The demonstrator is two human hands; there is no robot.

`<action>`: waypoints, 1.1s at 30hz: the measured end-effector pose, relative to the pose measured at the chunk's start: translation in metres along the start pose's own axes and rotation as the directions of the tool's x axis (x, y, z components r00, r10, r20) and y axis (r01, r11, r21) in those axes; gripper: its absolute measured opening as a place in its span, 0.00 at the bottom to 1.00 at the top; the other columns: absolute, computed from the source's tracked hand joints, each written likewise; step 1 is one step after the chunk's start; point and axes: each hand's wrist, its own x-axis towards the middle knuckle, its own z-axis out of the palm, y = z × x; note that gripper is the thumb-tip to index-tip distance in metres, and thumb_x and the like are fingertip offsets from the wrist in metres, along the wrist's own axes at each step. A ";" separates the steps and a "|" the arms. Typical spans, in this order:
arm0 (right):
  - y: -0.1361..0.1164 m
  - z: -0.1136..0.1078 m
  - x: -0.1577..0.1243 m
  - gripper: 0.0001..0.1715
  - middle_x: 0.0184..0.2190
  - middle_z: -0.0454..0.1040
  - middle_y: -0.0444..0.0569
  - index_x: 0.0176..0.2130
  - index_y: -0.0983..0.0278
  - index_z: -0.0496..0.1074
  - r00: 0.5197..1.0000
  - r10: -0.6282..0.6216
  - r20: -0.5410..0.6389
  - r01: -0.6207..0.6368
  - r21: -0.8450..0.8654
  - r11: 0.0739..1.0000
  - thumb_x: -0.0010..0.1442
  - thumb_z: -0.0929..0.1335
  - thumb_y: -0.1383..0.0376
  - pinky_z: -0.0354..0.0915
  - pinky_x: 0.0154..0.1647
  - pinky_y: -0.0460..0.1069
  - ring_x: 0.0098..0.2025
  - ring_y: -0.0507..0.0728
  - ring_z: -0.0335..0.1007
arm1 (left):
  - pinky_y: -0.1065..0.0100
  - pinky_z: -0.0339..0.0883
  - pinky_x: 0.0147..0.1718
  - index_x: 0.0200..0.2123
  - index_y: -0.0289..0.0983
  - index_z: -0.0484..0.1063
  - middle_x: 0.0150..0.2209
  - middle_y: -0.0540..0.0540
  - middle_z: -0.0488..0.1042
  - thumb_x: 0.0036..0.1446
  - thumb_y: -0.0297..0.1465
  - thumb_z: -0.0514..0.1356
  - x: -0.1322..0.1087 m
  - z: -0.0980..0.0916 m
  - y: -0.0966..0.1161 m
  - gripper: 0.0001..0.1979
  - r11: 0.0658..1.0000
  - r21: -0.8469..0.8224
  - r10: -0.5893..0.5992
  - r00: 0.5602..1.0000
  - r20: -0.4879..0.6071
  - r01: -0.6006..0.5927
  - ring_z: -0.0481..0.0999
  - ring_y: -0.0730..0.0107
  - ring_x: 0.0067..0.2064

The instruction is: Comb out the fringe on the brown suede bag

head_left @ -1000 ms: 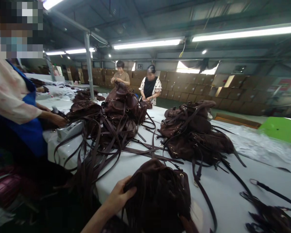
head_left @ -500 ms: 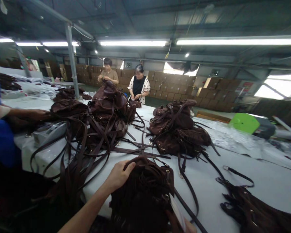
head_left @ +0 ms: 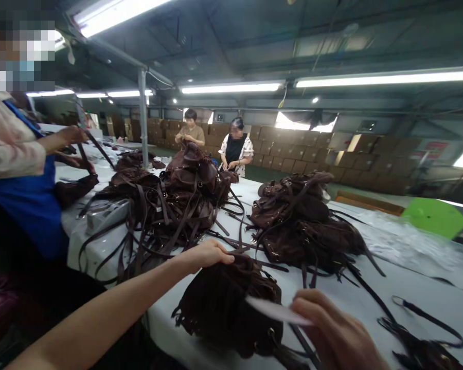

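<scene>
A dark brown bag (head_left: pixel 231 303) with fringe and metal rings lies on the white table in front of me. My left hand (head_left: pixel 210 254) is closed on its top edge, fingers pinched over the material. At the bag's right side, my right hand (head_left: pixel 332 324) is closed around a thin white piece, like a card or paper (head_left: pixel 275 311), whose far end reaches over the bag's front. Motion blurs that piece, so any print on it cannot be read. A dark strap runs from under the bag toward the lower right.
Piles of brown bags (head_left: pixel 193 180) and more bags (head_left: pixel 297 221) lie beyond on the table (head_left: pixel 370 303). Another bag (head_left: pixel 428 344) is at lower right. At left stands a person in a blue apron (head_left: pixel 31 205); two people work farther back. Clear plastic (head_left: pixel 401 231) lies at right.
My view has turned left, bringing the aproned person further in. My right hand has come up from behind the bag with the white piece. The left hand still grips the bag.
</scene>
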 end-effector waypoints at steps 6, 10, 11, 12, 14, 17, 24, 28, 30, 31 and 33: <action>-0.047 0.016 0.081 0.10 0.36 0.71 0.48 0.44 0.62 0.68 0.834 -0.435 0.339 0.532 -0.282 0.799 0.71 0.58 0.68 0.63 0.33 0.49 0.34 0.56 0.67 | 0.71 0.53 0.19 0.20 0.33 0.73 0.16 0.52 0.67 0.37 0.30 0.65 0.003 0.016 0.028 0.06 0.995 0.090 -0.045 0.999 0.014 0.044 0.64 0.72 0.20; -0.035 0.043 0.095 0.07 0.41 0.70 0.49 0.44 0.62 0.65 0.812 -0.468 0.348 0.567 -0.283 0.774 0.70 0.61 0.71 0.62 0.37 0.49 0.37 0.55 0.67 | 0.71 0.49 0.17 0.16 0.34 0.69 0.13 0.54 0.60 0.37 0.25 0.63 0.002 0.021 0.038 0.04 0.987 0.154 -0.048 0.999 0.025 0.044 0.58 0.75 0.18; -0.028 0.050 0.092 0.07 0.41 0.70 0.49 0.44 0.62 0.65 0.827 -0.449 0.337 0.545 -0.287 0.788 0.70 0.60 0.72 0.62 0.37 0.48 0.37 0.55 0.67 | 0.71 0.49 0.17 0.16 0.34 0.69 0.13 0.54 0.61 0.37 0.26 0.63 0.003 0.020 0.037 0.05 0.987 0.156 -0.045 0.999 0.017 0.042 0.59 0.74 0.18; -0.020 0.058 0.088 0.08 0.41 0.70 0.49 0.44 0.62 0.64 0.849 -0.427 0.313 0.513 -0.290 0.808 0.70 0.58 0.72 0.61 0.35 0.48 0.36 0.55 0.67 | 0.71 0.50 0.17 0.16 0.34 0.70 0.13 0.53 0.62 0.39 0.27 0.64 0.004 0.019 0.035 0.06 0.988 0.151 -0.041 0.999 0.007 0.039 0.60 0.74 0.18; -0.006 0.073 0.075 0.10 0.36 0.68 0.48 0.43 0.63 0.63 0.891 -0.386 0.238 0.443 -0.281 0.851 0.72 0.55 0.70 0.57 0.30 0.48 0.31 0.55 0.65 | 0.71 0.54 0.18 0.16 0.34 0.71 0.14 0.52 0.65 0.40 0.28 0.65 0.009 0.015 0.028 0.07 0.994 0.108 -0.032 0.999 -0.009 0.033 0.63 0.73 0.19; 0.009 0.091 0.051 0.13 0.31 0.66 0.46 0.42 0.63 0.63 0.915 -0.352 0.200 0.395 -0.256 0.882 0.72 0.53 0.69 0.52 0.25 0.49 0.25 0.54 0.61 | 0.71 0.59 0.21 0.19 0.34 0.73 0.17 0.51 0.70 0.41 0.30 0.67 0.017 0.009 0.017 0.07 0.999 -0.005 -0.036 0.999 -0.020 0.036 0.66 0.72 0.21; -0.003 0.117 0.014 0.07 0.33 0.72 0.44 0.40 0.59 0.66 0.859 -0.117 0.498 0.156 -0.038 0.987 0.64 0.61 0.69 0.53 0.26 0.49 0.28 0.56 0.68 | 0.72 0.51 0.18 0.16 0.34 0.71 0.14 0.52 0.65 0.47 0.30 0.62 0.026 0.008 0.003 0.10 0.996 0.080 0.042 0.996 -0.076 -0.036 0.59 0.75 0.18; -0.015 0.107 0.031 0.13 0.34 0.72 0.47 0.36 0.61 0.69 0.909 0.123 0.399 -0.264 0.322 0.909 0.64 0.64 0.54 0.63 0.37 0.49 0.38 0.59 0.69 | 0.71 0.46 0.20 0.14 0.34 0.68 0.12 0.56 0.56 0.47 0.30 0.62 0.036 0.005 -0.006 0.13 0.964 0.197 0.210 0.965 -0.156 -0.177 0.53 0.77 0.19; -0.014 0.096 0.046 0.18 0.36 0.73 0.47 0.38 0.62 0.70 0.882 0.249 0.399 -0.443 0.529 0.724 0.63 0.65 0.49 0.66 0.38 0.48 0.40 0.59 0.70 | 0.71 0.49 0.22 0.16 0.33 0.70 0.14 0.55 0.59 0.49 0.31 0.60 0.042 0.002 -0.013 0.12 0.943 0.240 0.280 0.939 -0.200 -0.230 0.58 0.75 0.21; -0.012 0.091 0.053 0.19 0.36 0.74 0.46 0.41 0.62 0.70 0.859 0.296 0.417 -0.508 0.627 0.590 0.62 0.67 0.49 0.67 0.39 0.48 0.41 0.59 0.71 | 0.72 0.53 0.24 0.19 0.33 0.72 0.16 0.54 0.63 0.50 0.31 0.60 0.044 0.000 -0.017 0.11 0.932 0.259 0.315 0.923 -0.223 -0.255 0.62 0.74 0.23; -0.006 0.086 0.063 0.22 0.38 0.75 0.46 0.47 0.62 0.70 0.821 0.355 0.446 -0.555 0.770 0.316 0.59 0.71 0.51 0.68 0.42 0.48 0.42 0.59 0.72 | 0.71 0.61 0.31 0.27 0.33 0.76 0.25 0.50 0.73 0.51 0.31 0.58 0.045 -0.002 -0.023 0.09 0.910 0.294 0.374 0.886 -0.275 -0.293 0.70 0.68 0.30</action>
